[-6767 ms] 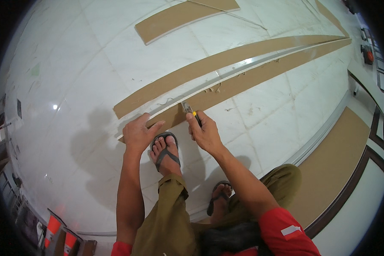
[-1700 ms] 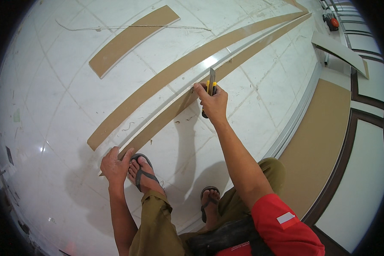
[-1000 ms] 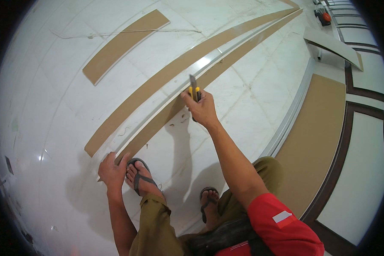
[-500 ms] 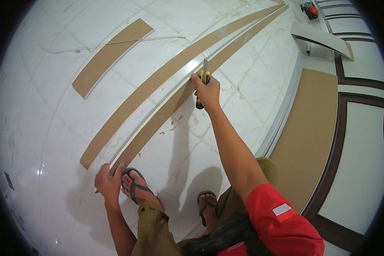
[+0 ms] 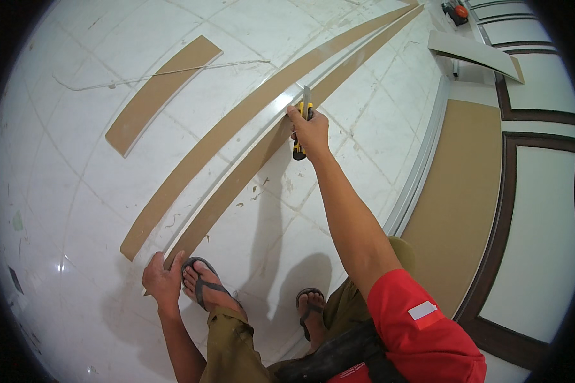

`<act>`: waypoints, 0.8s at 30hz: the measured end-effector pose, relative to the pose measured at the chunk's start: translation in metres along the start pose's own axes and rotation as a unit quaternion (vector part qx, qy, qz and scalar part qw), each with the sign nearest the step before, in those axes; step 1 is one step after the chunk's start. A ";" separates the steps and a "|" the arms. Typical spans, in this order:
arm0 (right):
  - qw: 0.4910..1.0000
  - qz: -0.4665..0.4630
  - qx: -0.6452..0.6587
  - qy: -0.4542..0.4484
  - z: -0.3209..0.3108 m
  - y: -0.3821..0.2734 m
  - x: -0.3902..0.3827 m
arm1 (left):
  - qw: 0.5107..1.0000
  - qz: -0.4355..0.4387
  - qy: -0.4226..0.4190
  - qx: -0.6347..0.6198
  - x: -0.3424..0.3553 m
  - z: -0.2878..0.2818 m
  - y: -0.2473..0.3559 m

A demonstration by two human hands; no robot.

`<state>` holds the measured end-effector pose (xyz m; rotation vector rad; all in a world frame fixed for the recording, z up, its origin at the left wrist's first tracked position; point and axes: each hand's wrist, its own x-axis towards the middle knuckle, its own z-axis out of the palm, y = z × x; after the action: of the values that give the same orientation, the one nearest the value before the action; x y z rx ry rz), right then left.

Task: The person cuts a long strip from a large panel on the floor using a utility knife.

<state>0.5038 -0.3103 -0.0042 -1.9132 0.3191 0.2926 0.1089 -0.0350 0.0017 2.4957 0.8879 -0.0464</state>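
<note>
My right hand (image 5: pixel 311 132) is closed around a yellow-and-black utility knife (image 5: pixel 308 110), its blade out and pointing away from me. The thumb and fingers of that hand also meet the edge of a long, narrow brown-faced strip (image 5: pixel 239 180) with a white edge. At the strip's near end, beside my left foot, my left hand (image 5: pixel 163 279) is closed on it, thumb on the brown side; its other fingers are partly hidden. Alongside on the left lies another long brown strip (image 5: pixel 201 153), with a pale band of floor between the two.
A shorter brown board (image 5: pixel 163 96) lies at the far left, a thin cord (image 5: pixel 124 82) across it. To the right are a wide brown panel (image 5: pixel 460 191), pale metal rails (image 5: pixel 421 169), a white offcut (image 5: pixel 473 54), an orange-and-black tool (image 5: pixel 457 13) and dark-framed white panels (image 5: pixel 543 236).
The view has shifted slightly. Both hands keep their holds on the strip and knife, with hardly any movement.
</note>
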 end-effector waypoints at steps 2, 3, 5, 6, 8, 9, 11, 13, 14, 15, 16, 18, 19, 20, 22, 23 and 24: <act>0.997 -0.026 -0.070 0.009 -0.003 0.003 0.011 | 0.999 0.001 0.004 -0.035 0.001 0.004 0.005; 0.989 -0.051 -0.138 0.017 -0.008 0.005 0.016 | 0.999 0.004 0.004 -0.039 0.002 0.006 0.007; 0.997 -0.032 -0.063 -0.039 -0.001 -0.001 0.003 | 1.000 -0.005 0.003 -0.006 0.001 0.001 -0.002; 0.996 -0.015 0.008 -0.090 0.002 -0.006 -0.003 | 1.000 -0.006 0.004 -0.003 0.000 -0.003 -0.005; 0.997 -0.036 0.060 -0.041 -0.007 -0.002 0.003 | 1.000 0.016 0.008 0.018 0.000 -0.001 -0.001; 0.992 -0.056 0.113 0.004 -0.012 0.001 0.007 | 1.000 0.017 0.007 0.016 0.001 0.000 0.000; 0.995 -0.035 0.086 0.030 -0.017 0.001 0.012 | 1.000 0.022 0.019 -0.008 0.001 0.002 0.000; 0.997 0.015 0.046 0.057 -0.019 0.000 0.019 | 1.000 0.022 0.019 -0.009 0.000 0.002 0.001; 0.997 0.015 0.046 0.056 -0.019 -0.001 0.022 | 0.999 0.023 0.020 -0.012 0.000 0.002 0.001; 0.998 0.016 0.046 0.043 -0.019 -0.001 0.023 | 0.999 0.022 0.021 -0.011 0.000 0.001 0.000; 0.998 0.016 0.045 0.030 -0.019 -0.001 0.026 | 1.000 0.015 0.016 -0.015 0.000 0.001 0.000; 0.998 0.009 0.044 0.034 -0.019 -0.001 0.031 | 1.000 0.007 0.011 -0.020 0.000 0.002 -0.001; 0.998 0.002 0.045 0.039 -0.019 -0.002 0.034 | 1.000 0.008 0.010 -0.020 0.000 0.002 -0.002; 0.998 0.002 0.044 0.039 -0.019 -0.002 0.037 | 1.000 0.009 0.010 -0.020 -0.001 0.003 -0.002; 0.998 -0.013 0.060 0.010 -0.021 -0.003 0.042 | 1.000 0.012 0.007 -0.014 0.000 0.002 0.000; 0.998 -0.013 0.059 0.010 -0.022 -0.004 0.042 | 1.000 0.015 0.004 -0.007 0.000 0.002 0.000; 0.999 -0.009 0.047 0.010 -0.024 -0.004 0.042 | 1.000 0.015 0.003 -0.008 0.000 0.004 0.000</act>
<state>0.5458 -0.3350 -0.0072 -1.8258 0.3228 0.2426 0.1093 -0.0372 -0.0013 2.4957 0.8490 -0.0211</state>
